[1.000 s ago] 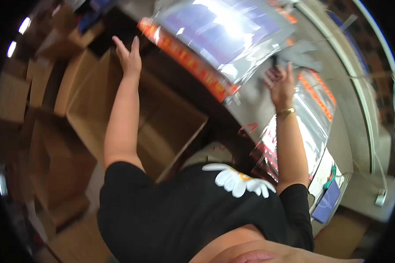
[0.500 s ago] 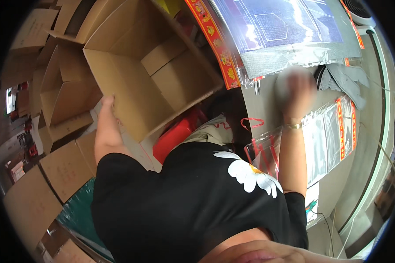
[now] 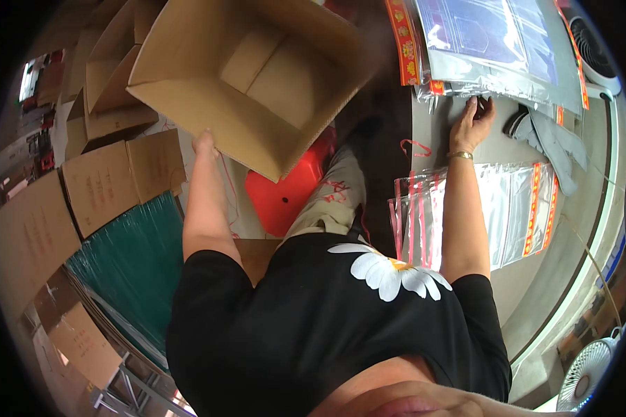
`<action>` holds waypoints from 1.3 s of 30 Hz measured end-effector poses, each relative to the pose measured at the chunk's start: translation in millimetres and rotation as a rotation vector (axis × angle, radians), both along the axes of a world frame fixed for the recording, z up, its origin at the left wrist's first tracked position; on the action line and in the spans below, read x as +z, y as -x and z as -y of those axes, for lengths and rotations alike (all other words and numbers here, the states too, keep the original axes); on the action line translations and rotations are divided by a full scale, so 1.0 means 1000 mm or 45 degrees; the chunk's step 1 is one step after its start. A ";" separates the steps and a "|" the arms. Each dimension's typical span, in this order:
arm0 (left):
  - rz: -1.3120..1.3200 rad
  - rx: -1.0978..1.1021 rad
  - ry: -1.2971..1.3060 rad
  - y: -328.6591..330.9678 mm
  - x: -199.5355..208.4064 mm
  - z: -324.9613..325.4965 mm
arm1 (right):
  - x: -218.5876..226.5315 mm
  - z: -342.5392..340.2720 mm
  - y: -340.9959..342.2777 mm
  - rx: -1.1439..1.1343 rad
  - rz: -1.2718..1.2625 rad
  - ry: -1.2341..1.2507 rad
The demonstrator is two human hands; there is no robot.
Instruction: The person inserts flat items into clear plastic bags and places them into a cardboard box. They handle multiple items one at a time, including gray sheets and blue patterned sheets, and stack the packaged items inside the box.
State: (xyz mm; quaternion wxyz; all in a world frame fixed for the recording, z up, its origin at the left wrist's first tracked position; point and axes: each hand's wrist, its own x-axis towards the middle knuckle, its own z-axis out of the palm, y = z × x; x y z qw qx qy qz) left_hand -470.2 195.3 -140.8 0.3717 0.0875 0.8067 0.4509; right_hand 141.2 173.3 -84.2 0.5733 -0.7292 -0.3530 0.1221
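My left hand (image 3: 204, 144) is closed on the near left edge of a large, open brown cardboard box (image 3: 209, 104). The box is tilted, its inside facing me, with nothing seen in it. On the right, my right hand (image 3: 474, 124) is at the near edge of a stack of clear plastic packages (image 3: 494, 48) with blue and grey contents. Its fingers are curled and apart, with the tips partly hidden at that edge. Below my right hand, flat clear bags (image 3: 494, 208) with red-and-yellow strips lie under my forearm.
A red plastic stool (image 3: 285, 198) stands below the box. Grey gloves (image 3: 546, 142) lie right of my right hand. Flattened cartons (image 3: 97, 184) and a green wrapped stack (image 3: 129, 257) are at left. A white fan (image 3: 586, 379) stands at lower right.
The view has shifted. My left hand still grips the box, whose opening has turned slightly. My right hand, blurred before, now shows clearly at the edge of the package stack.
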 end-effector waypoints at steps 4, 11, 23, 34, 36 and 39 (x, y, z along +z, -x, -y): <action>0.156 0.113 -0.042 0.011 -0.022 0.007 | -0.012 -0.004 -0.003 0.001 0.078 0.040; 0.322 0.509 -0.079 -0.050 -0.072 0.030 | -0.006 0.001 0.002 0.063 0.183 0.214; 0.157 0.555 0.104 -0.124 -0.038 -0.032 | 0.013 0.002 0.008 0.061 0.412 0.333; -0.275 -0.019 0.431 -0.150 0.038 0.005 | 0.011 -0.003 0.008 0.068 0.313 0.258; -0.583 -0.313 0.569 -0.160 0.074 0.003 | 0.015 -0.003 0.011 0.060 0.197 0.247; -0.811 -0.647 0.432 -0.158 0.094 -0.035 | 0.008 -0.006 0.007 -0.006 0.197 0.259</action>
